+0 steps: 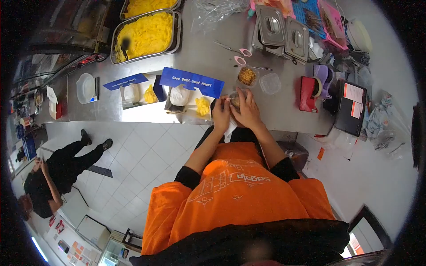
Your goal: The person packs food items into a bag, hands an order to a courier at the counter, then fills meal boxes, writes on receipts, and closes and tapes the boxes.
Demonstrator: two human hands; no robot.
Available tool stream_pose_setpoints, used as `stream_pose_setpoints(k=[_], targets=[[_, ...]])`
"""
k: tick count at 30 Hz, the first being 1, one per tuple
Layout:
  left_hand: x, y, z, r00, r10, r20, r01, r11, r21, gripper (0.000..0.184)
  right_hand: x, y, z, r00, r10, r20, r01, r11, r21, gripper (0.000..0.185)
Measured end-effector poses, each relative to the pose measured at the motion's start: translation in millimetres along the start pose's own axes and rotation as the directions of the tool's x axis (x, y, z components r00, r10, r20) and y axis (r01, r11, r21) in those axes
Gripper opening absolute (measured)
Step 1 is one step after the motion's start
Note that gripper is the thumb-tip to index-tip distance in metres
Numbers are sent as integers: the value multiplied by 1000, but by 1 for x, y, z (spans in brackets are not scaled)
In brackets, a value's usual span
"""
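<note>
At the front edge of the steel counter, my left hand (221, 116) and my right hand (246, 111) are close together, fingers curled round a small clear plastic container (235, 102) with something brownish inside. Fingers partly cover it. A bit of white paper (230, 128) shows below my hands. Just beyond them sits an open clear tub of brown crumbly food (246, 76), with a clear lid (270, 83) to its right. To the left stand two open boxes with blue lids, the nearer one (191, 82) holding a white mound (179, 95) and yellow egg-like food (203, 107).
Metal trays of yellow food (148, 33) stand at the back left. Pink-handled scissors (242, 56) and lidded steel containers (271, 27) lie farther back. A red tape dispenser (307, 94) and a tablet (351, 107) are at right. Another person (66, 166) stands at left.
</note>
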State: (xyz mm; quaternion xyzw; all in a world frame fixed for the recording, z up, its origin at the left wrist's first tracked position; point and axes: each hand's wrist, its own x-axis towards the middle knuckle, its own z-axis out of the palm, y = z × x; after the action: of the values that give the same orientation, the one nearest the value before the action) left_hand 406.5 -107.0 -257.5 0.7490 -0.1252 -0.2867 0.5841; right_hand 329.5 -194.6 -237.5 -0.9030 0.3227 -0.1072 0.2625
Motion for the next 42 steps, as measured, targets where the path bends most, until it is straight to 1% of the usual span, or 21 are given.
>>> stream_pose_setpoints(k=[1,4,5,10,13,14,17,19,22,25,27,29,31,34,35,37,38,39,40,41,42], targets=[[-2,-4,2,1000,-4,-15,5,999,45,23,-2,1,-3,1000,16,-1,-16,1000,17,46],[-4,-12,6,977,210,-42,-191,944,270,21,-5,22,10,973,178,145,-204,962,184,32],[-6,-11,8,950,305,-63,-270,906,325,22,-6,25,12,979,179,99,-194,965,174,30],[-11,-12,9,969,245,-27,-215,896,389,25,-9,25,24,988,133,-82,-123,985,117,32],[-7,-12,9,963,266,-32,-235,894,382,26,-10,27,25,984,179,-12,-177,981,83,31],[-7,-13,9,961,274,-38,-239,893,380,26,-10,26,24,980,174,-99,-161,979,127,30],[-21,-6,9,996,54,-78,-33,968,247,34,-16,33,16,936,157,-315,-108,980,168,32],[-26,-6,10,990,120,-73,-95,957,273,37,-14,59,-2,891,124,-436,-93,992,90,40],[-37,-5,7,998,57,9,-55,912,407,57,9,87,-54,917,47,-395,-149,961,-232,59],[-41,10,5,992,-54,117,-19,835,549,76,28,113,-63,986,105,-132,-148,916,-374,75],[-38,1,7,976,-163,147,32,769,639,74,40,119,-67,981,183,-71,-196,912,-360,78],[-40,18,5,979,-147,141,-6,669,743,73,42,115,-71,972,228,-61,-236,934,-268,79],[-43,47,7,992,13,128,-115,525,843,73,39,105,-86,964,240,-113,-251,963,-97,80],[-31,60,10,919,363,154,-345,551,760,68,40,74,-99,995,32,-90,-14,980,196,81],[-23,59,15,951,287,115,-293,719,630,63,40,73,-89,995,22,-101,21,912,410,81],[1,60,25,989,123,78,-140,946,293,55,43,75,-65,991,6,-130,96,640,762,81],[9,72,25,968,-151,201,138,987,79,50,45,70,-64,977,-110,-184,207,709,674,82],[17,85,21,853,-367,372,429,898,-98,45,44,65,-65,947,-229,-226,319,756,572,83],[21,99,20,663,-493,564,691,692,-208,41,44,61,-65,903,-348,-253,428,779,458,85],[18,106,21,736,-438,516,611,757,-230,33,44,58,-61,884,-334,-327,462,732,501,77],[21,98,23,795,-377,475,529,815,-239,33,40,59,-65,918,-310,-245,393,786,478,73]])
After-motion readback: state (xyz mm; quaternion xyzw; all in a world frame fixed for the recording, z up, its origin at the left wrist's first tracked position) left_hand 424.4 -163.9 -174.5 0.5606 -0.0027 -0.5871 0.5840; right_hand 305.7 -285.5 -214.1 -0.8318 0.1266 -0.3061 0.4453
